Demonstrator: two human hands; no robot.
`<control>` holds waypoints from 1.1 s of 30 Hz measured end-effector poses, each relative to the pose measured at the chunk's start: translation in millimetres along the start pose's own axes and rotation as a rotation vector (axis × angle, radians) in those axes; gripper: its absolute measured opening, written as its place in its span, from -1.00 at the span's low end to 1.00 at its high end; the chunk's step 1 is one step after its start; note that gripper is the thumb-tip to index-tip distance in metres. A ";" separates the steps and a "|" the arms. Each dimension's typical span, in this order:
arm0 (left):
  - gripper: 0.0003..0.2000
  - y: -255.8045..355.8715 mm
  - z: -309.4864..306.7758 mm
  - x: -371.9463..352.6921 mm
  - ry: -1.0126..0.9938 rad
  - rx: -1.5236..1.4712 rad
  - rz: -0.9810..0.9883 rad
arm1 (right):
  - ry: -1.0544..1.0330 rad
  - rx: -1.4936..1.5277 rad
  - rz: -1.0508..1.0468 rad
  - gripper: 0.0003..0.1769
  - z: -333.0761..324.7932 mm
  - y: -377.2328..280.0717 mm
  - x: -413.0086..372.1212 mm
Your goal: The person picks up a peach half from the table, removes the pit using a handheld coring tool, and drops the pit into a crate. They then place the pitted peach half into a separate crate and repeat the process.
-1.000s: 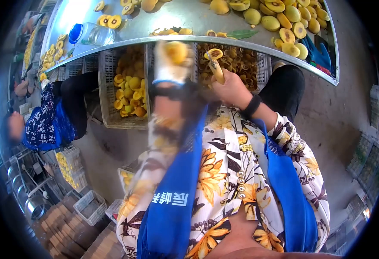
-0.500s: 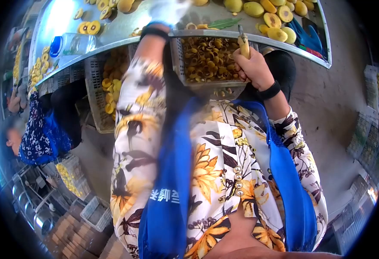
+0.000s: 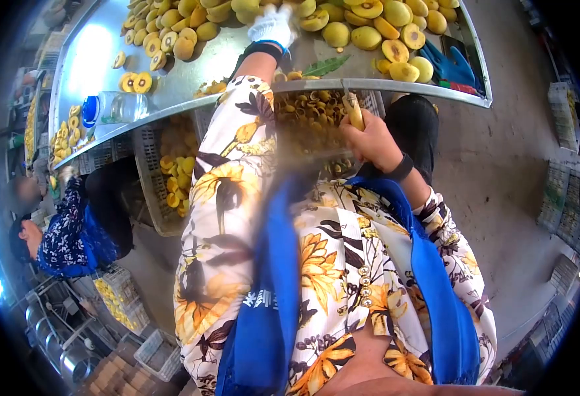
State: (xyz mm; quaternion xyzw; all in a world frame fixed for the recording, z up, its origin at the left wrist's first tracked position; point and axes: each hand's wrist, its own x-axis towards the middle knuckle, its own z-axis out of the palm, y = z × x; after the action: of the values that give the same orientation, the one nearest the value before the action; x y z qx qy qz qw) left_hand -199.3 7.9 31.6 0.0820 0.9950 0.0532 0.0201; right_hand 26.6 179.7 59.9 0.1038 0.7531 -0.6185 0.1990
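Observation:
My left hand [image 3: 272, 28], in a white glove, reaches over the metal table [image 3: 230, 63] to the near side of a pile of yellow fruit [image 3: 187, 26]. Its fingers are smeared, so their grip is unclear. My bare right hand [image 3: 374, 142] is closed around the wooden handle of a small tool [image 3: 354, 112], held upright at the table's front edge. Below that edge, a crate [image 3: 309, 109] contains cut fruit pieces. A green leaf [image 3: 326, 66] lies between my hands on the table.
A clear jar with a blue lid [image 3: 90, 111] lies at the left, near halved fruit [image 3: 136, 82]. Blue gloves [image 3: 451, 65] rest at the table's right corner. Another crate of fruit [image 3: 177, 173] stands below. A co-worker in blue [image 3: 72, 231] sits at the left.
My left hand has moved forward to the fruit pile. The view has shifted, showing more of the pile. My right hand still holds the tool, slightly lower and further left in view.

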 end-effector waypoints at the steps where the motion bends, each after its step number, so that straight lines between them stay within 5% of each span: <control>1: -0.45 -3.2 4.4 2.6 -0.058 0.015 0.036 | -0.005 -0.004 -0.034 -0.85 0.2 -2.4 -2.0; 6: -0.34 -4.2 3.2 11.3 -0.198 -0.066 0.032 | -0.013 -0.153 -0.004 -0.55 -4.4 3.8 -3.0; 8: -0.35 -3.1 -7.1 -2.9 -0.168 -0.399 -0.036 | 0.034 -0.085 -0.048 -0.65 -4.4 -2.8 -5.7; 9: -0.53 -6.5 -1.1 -12.0 -0.098 -0.920 -0.107 | 0.055 -0.050 -0.069 -0.69 -2.4 -6.1 -4.9; 10: -0.61 0.6 -26.3 -32.9 -0.235 -1.277 -0.236 | 0.090 -0.084 -0.128 -0.64 -4.3 -3.3 -2.2; 11: -0.66 -10.5 -16.7 -34.3 -0.338 -1.514 -0.136 | 0.120 -0.118 -0.183 -0.60 -8.4 1.2 2.2; 12: -0.66 5.7 -42.3 -60.5 -0.313 -1.681 -0.311 | 0.145 -0.154 -0.240 -0.55 -10.5 3.1 6.1; 14: -0.54 16.6 -69.5 -107.5 -0.458 -1.916 -0.294 | 0.198 -0.223 -0.301 -0.44 -12.3 -9.3 7.5; 20: -0.32 42.9 -52.1 -177.2 -0.206 -2.044 -0.480 | 0.063 -0.417 -0.301 -0.51 9.0 -20.6 -0.8; 24: -0.39 40.1 -34.8 -189.5 -0.212 -2.054 -0.452 | 0.195 -0.356 -0.375 -0.51 13.7 -13.6 -1.3; 30: -0.46 51.6 -33.1 -214.7 -0.301 -1.816 -0.253 | 0.105 -0.315 -0.456 -0.46 -1.7 -4.3 8.5; 33: -0.48 43.0 -17.1 -214.5 -0.274 -1.881 -0.271 | 0.274 -0.379 -0.346 -0.48 -16.1 12.9 33.6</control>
State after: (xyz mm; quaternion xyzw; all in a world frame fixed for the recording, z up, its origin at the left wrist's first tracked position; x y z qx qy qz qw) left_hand 18.2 12.9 60.0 -0.0777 0.5351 0.8172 0.1997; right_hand -1.2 195.0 36.6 0.0173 0.8816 -0.4716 0.0029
